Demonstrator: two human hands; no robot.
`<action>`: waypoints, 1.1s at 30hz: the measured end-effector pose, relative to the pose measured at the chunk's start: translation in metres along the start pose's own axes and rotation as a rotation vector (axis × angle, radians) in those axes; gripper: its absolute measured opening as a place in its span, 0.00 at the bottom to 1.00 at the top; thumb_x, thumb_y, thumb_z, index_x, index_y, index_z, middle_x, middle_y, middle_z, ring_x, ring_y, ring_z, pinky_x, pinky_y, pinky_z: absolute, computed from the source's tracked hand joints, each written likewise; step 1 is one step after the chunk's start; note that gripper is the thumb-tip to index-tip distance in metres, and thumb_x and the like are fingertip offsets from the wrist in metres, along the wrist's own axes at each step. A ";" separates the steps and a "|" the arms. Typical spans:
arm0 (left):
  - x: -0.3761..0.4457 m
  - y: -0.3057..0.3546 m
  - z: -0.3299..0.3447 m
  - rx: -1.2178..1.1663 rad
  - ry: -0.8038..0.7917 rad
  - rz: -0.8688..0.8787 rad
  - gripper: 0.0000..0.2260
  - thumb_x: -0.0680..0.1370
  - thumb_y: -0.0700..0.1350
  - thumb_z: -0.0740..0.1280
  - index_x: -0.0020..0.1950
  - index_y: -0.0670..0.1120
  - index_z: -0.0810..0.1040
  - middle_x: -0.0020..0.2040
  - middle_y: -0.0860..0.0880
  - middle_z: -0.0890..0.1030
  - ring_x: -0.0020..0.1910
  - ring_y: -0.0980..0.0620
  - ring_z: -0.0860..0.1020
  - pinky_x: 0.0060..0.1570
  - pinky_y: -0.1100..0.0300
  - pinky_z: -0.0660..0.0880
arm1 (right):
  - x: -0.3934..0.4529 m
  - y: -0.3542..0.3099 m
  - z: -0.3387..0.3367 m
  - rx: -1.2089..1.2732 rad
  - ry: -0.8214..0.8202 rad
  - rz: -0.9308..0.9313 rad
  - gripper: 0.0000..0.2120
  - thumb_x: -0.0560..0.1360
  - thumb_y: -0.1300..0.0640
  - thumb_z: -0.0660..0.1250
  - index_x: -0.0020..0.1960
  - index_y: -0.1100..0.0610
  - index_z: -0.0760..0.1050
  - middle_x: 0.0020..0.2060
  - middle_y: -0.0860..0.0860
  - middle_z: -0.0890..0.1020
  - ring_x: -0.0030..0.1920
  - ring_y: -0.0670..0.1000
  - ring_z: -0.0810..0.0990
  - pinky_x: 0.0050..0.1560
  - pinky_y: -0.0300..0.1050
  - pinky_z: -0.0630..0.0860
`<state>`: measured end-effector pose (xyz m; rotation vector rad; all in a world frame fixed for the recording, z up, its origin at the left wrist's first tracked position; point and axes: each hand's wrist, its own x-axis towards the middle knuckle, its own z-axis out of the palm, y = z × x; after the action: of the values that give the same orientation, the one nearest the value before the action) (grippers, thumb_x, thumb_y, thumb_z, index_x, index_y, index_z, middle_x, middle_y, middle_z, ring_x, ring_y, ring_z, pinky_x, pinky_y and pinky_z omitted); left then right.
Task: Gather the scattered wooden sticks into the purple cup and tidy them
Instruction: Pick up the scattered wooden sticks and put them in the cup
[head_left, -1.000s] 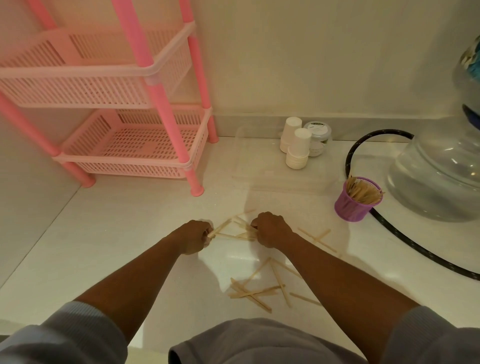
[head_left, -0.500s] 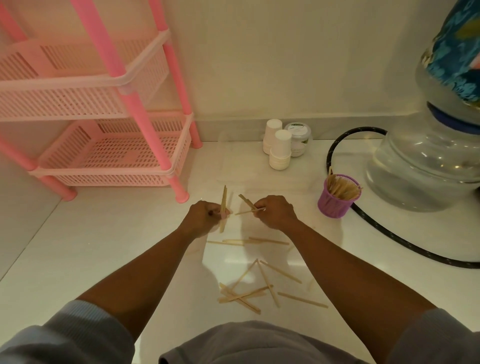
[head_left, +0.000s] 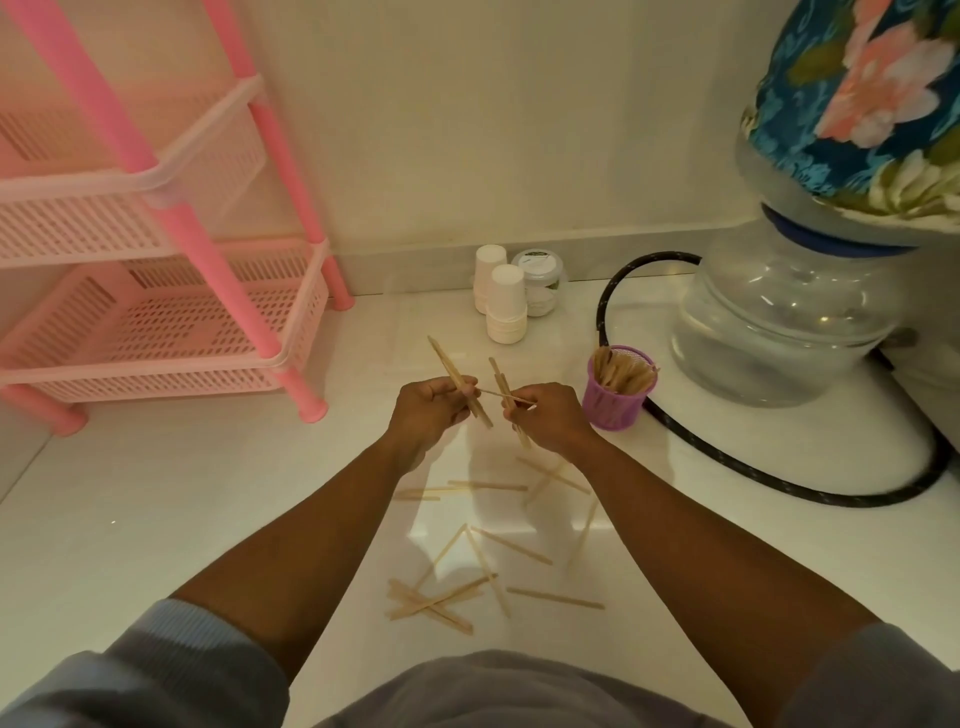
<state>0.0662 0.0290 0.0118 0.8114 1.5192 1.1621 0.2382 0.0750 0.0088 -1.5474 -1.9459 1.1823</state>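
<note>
Gripping sticks (head_left: 459, 382) in both hands (head_left: 488, 413)

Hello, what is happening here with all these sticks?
A person is collecting wooden sticks from a white counter. The left hand and the right hand each hold a few sticks, raised above the surface. The purple cup, right of the hands, already contains many sticks. More loose sticks lie scattered nearer the person.

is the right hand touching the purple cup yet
Apart. The head view shows a strip of white floor between the right hand and the purple cup; the hand grips wooden sticks just left of the cup.
</note>
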 end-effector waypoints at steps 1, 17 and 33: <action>0.001 0.002 0.006 -0.021 -0.003 0.001 0.09 0.78 0.40 0.69 0.57 0.40 0.82 0.52 0.42 0.85 0.52 0.49 0.84 0.52 0.63 0.80 | -0.001 0.002 -0.002 -0.002 -0.006 0.007 0.06 0.74 0.59 0.69 0.49 0.57 0.83 0.44 0.54 0.85 0.46 0.52 0.83 0.47 0.45 0.77; 0.021 0.042 0.061 0.197 0.139 0.321 0.09 0.77 0.43 0.71 0.57 0.47 0.84 0.49 0.51 0.85 0.49 0.54 0.83 0.57 0.55 0.79 | -0.006 0.015 -0.045 0.062 0.182 0.034 0.06 0.76 0.60 0.67 0.48 0.57 0.83 0.31 0.46 0.78 0.33 0.46 0.76 0.31 0.35 0.68; 0.047 0.110 0.115 0.268 0.213 0.568 0.09 0.78 0.42 0.69 0.56 0.50 0.84 0.48 0.51 0.85 0.43 0.60 0.80 0.49 0.72 0.75 | -0.002 0.008 -0.127 0.384 0.611 0.015 0.04 0.73 0.60 0.70 0.45 0.52 0.82 0.37 0.48 0.82 0.36 0.44 0.79 0.41 0.38 0.78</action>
<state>0.1580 0.1364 0.0986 1.3999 1.6964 1.5078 0.3366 0.1209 0.0756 -1.4845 -1.2348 0.8781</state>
